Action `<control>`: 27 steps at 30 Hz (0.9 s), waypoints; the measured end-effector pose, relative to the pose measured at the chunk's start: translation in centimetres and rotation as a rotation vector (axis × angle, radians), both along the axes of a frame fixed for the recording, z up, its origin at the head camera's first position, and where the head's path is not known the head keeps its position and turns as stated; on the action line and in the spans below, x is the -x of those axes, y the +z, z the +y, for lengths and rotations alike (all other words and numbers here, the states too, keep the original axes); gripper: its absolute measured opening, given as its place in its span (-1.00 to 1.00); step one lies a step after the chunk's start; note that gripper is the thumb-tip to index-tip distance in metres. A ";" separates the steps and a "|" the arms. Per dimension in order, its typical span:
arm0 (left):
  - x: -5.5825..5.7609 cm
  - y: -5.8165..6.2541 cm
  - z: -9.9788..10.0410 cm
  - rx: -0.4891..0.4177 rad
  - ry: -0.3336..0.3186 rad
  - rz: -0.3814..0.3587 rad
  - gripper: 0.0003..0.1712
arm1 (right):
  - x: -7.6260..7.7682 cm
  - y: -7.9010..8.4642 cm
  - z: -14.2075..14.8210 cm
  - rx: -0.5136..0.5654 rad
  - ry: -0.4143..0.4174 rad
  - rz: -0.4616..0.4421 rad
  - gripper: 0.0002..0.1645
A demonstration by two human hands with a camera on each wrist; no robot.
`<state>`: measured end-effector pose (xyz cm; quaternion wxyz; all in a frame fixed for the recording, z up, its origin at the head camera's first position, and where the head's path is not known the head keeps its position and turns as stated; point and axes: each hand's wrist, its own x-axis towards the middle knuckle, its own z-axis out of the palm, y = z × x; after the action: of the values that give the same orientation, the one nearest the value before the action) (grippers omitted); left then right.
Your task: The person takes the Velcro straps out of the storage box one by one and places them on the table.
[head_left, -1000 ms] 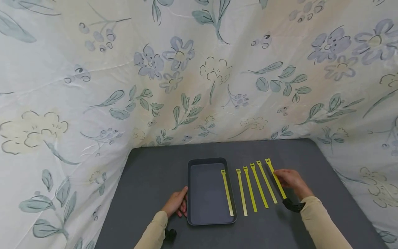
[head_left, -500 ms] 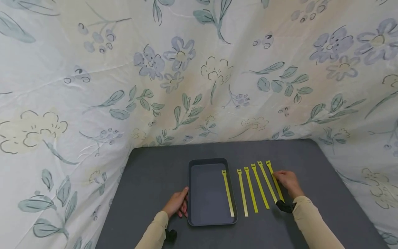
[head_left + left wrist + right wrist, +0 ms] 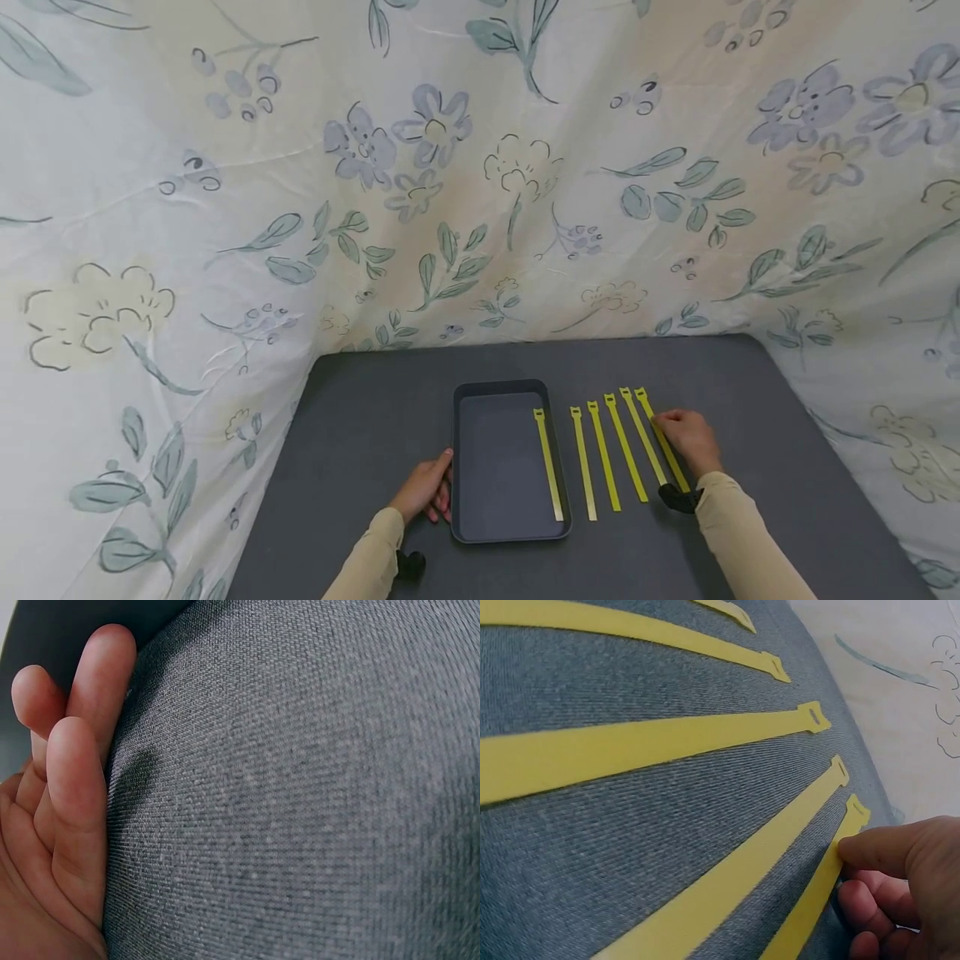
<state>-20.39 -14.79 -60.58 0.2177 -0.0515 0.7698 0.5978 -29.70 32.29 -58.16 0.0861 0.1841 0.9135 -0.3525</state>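
A dark rectangular tray (image 3: 487, 467) lies on the table in the head view, with one yellow hook-and-loop cable tie (image 3: 549, 471) inside along its right side. My left hand (image 3: 424, 490) rests at the tray's left wall, thumb at the rim; the left wrist view shows its relaxed fingers (image 3: 79, 780) against the dark wall. Right of the tray, more yellow ties (image 3: 584, 467) lie in a slanted row. At the row's right end my right hand (image 3: 692, 440) pinches the outermost tie (image 3: 810, 900) near its slotted head. That tie lies close beside its neighbour.
The grey fabric-covered table (image 3: 375, 417) reaches back to a floral cloth (image 3: 480, 208) hanging behind and at the sides. A black wrist strap (image 3: 678, 498) on the right wrist overlaps the lower ends of the nearest ties.
My right hand has moved left with the outermost tie, which now lies lower and nearer to the row. The left hand and the tray have stayed in place.
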 end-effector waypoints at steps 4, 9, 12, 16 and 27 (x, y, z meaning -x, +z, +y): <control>0.0 0.0 0.0 0.002 0.000 0.003 -0.21 | 0.0 0.0 -0.3 -0.049 -0.014 -0.009 -0.48; -0.1 0.1 -0.1 -0.005 -0.004 0.000 -0.22 | 0.0 0.0 -0.3 -0.057 -0.008 -0.022 -0.45; -0.1 0.2 0.0 -0.006 -0.010 0.004 -0.22 | 0.0 -0.1 -0.1 -0.052 -0.006 -0.031 -0.41; -0.1 0.3 -0.1 -0.004 -0.011 0.001 -0.22 | 0.0 -0.3 -0.1 -0.042 0.011 -0.032 -0.36; -0.2 0.2 -0.3 0.000 -0.012 -0.008 -0.23 | -1.9 0.9 -2.4 -0.032 -0.011 0.230 -0.46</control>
<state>-20.19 -15.05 -60.34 0.2243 -0.0493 0.7692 0.5963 -27.79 29.85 -57.31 -0.0241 0.1488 0.9218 -0.3572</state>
